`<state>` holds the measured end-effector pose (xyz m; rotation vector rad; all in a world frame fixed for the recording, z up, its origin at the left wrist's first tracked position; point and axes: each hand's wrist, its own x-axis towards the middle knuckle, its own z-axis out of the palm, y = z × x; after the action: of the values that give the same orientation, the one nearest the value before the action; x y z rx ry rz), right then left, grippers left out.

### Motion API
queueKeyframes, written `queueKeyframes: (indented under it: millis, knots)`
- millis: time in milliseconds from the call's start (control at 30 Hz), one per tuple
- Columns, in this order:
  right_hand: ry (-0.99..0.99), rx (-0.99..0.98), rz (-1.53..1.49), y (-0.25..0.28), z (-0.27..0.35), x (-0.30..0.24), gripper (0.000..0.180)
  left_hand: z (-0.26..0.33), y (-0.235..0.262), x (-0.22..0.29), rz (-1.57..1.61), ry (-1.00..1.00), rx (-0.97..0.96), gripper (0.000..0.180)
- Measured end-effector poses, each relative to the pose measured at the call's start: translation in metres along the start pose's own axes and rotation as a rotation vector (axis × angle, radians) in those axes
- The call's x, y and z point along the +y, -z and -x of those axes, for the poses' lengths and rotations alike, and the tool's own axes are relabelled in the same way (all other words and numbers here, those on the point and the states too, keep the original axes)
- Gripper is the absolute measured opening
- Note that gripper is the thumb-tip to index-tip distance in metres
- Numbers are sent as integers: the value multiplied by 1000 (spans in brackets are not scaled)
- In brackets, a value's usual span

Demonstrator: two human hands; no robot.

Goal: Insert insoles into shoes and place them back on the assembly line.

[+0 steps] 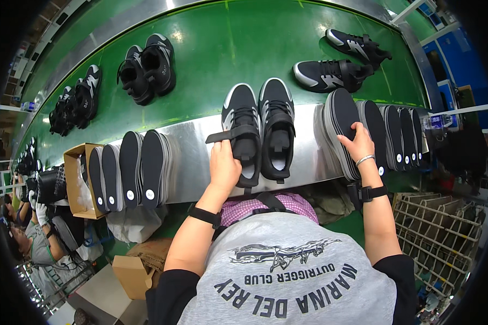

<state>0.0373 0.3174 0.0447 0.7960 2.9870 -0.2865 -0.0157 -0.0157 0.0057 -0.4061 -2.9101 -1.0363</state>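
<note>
Two black sneakers with silver toes stand side by side on the metal ledge in front of me, the left sneaker (241, 108) and the right sneaker (277, 108). My left hand (225, 165) grips the left sneaker at its collar, by the loose strap (234, 133) that sticks out to the left. The right sneaker's strap lies across its tongue. At the right, my right hand (359, 146) is closed on the edge of the top black insole (342, 111) of a tall grey-sided stack. Its fingertips are partly hidden.
More insole stacks (373, 130) line the ledge at right, others (156, 168) at left beside a cardboard box (78, 184). Pairs of sneakers (157, 65) rest on the green conveyor belt (228, 43). A wire rack (439, 233) stands low right. A gloved co-worker (40, 238) sits at far left.
</note>
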Motion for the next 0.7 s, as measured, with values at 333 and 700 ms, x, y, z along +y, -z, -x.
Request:
queueKeyframes:
  millis: [333, 700]
  knots:
    - [837, -62, -462, -24, 34, -197, 36, 9, -9, -2, 11, 30, -166, 65]
    - [120, -367, -1810, -28, -3, -193, 17, 2, -7, -14, 243, 87, -90, 68]
